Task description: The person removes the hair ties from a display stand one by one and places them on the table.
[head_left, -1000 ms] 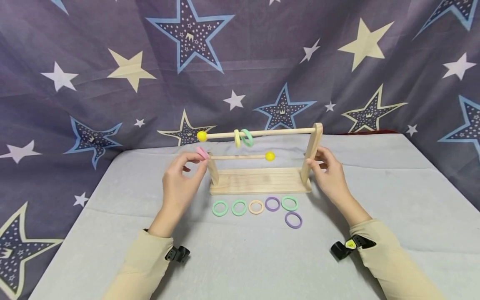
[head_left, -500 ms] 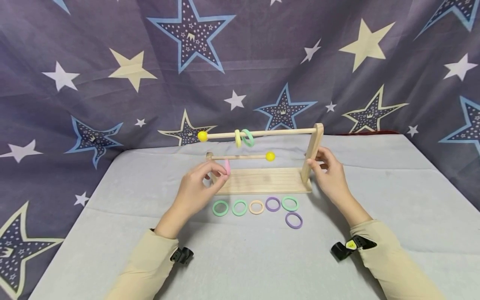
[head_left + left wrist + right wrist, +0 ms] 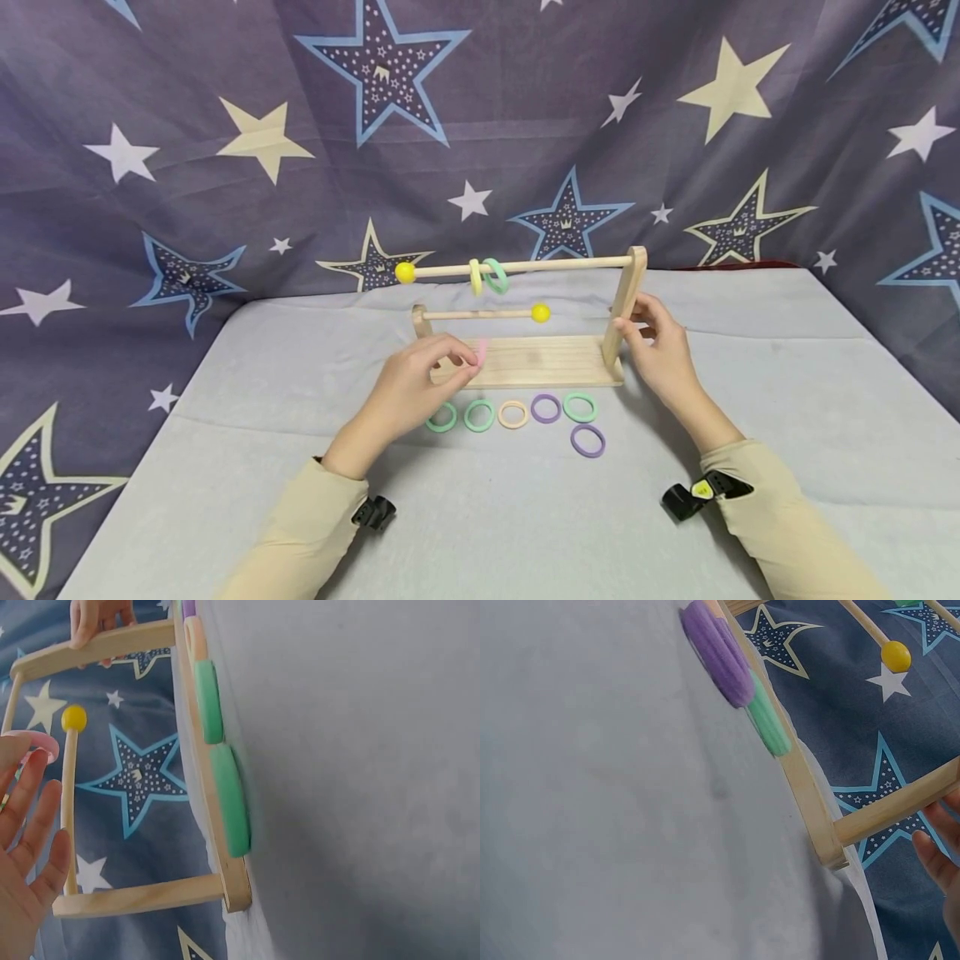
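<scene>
My left hand [image 3: 420, 379] pinches a pink ring [image 3: 482, 352] between thumb and fingertips, in front of the wooden stand's base [image 3: 540, 362] and below its lower rod. In the left wrist view the pink ring [image 3: 46, 744] is partly covered by the fingers. My right hand [image 3: 660, 346] grips the stand's tall right post [image 3: 624, 304] between thumb and fingers. A yellow ring [image 3: 476, 277] and a green ring [image 3: 496, 276] hang on the upper rod [image 3: 570, 264]. The lower rod [image 3: 480, 315], tipped by a yellow ball [image 3: 540, 312], carries no ring.
In front of the stand, several rings lie on the grey cloth: green ones [image 3: 479, 428], a peach ring [image 3: 513, 427] and two purple ones [image 3: 587, 454]. The upper rod's yellow ball [image 3: 405, 272] points left. A star-patterned curtain [image 3: 465, 100] hangs behind.
My left hand has carried the pink ring right and down, from the short left post to in front of the base. The right hand stays on the tall post.
</scene>
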